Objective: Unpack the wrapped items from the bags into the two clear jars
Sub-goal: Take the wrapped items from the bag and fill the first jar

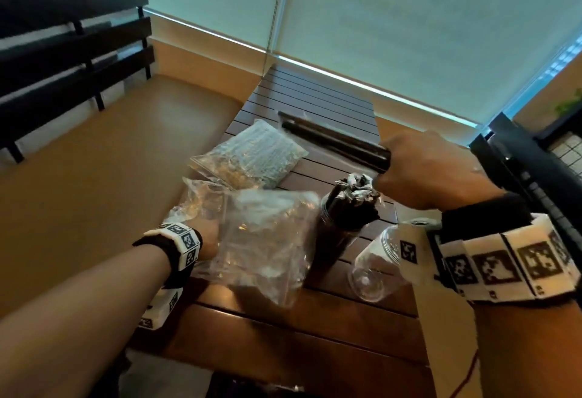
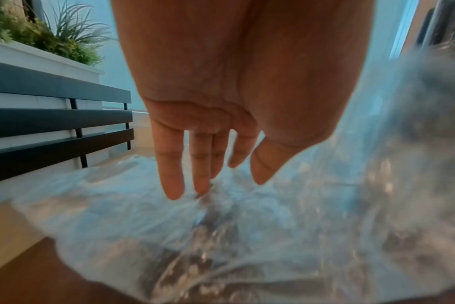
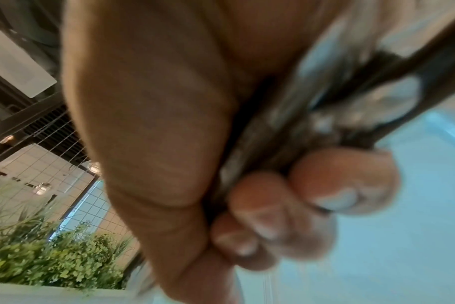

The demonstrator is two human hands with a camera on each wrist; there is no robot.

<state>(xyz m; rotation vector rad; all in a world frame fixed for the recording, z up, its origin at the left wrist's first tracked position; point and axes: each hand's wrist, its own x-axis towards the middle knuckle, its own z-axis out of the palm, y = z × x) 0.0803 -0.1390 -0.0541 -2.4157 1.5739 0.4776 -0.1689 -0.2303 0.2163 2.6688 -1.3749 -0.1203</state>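
My right hand (image 1: pixel 425 171) grips one end of a bundle of long dark wrapped sticks (image 1: pixel 333 141), held level above the wooden table (image 1: pixel 315 334). In the right wrist view my curled fingers (image 3: pixel 273 205) close round the sticks (image 3: pixel 377 82). Below that hand stands a clear jar (image 1: pixel 343 227) packed with dark wrapped sticks, crinkled wrapper ends (image 1: pixel 356 188) poking out of its top. An empty clear jar (image 1: pixel 374 271) is near the front right. My left hand (image 1: pixel 209 235) rests with straight fingers (image 2: pixel 169 174) on a crumpled clear bag (image 1: pixel 264 240) (image 2: pixel 143 226).
A second clear bag (image 1: pixel 252 155) holding small wrapped items lies behind the first. A dark slatted bench (image 1: pixel 72 51) stands at the far left across tan floor. A dark rack (image 1: pixel 519 171) is close on the right. Pale blinds hang behind the table.
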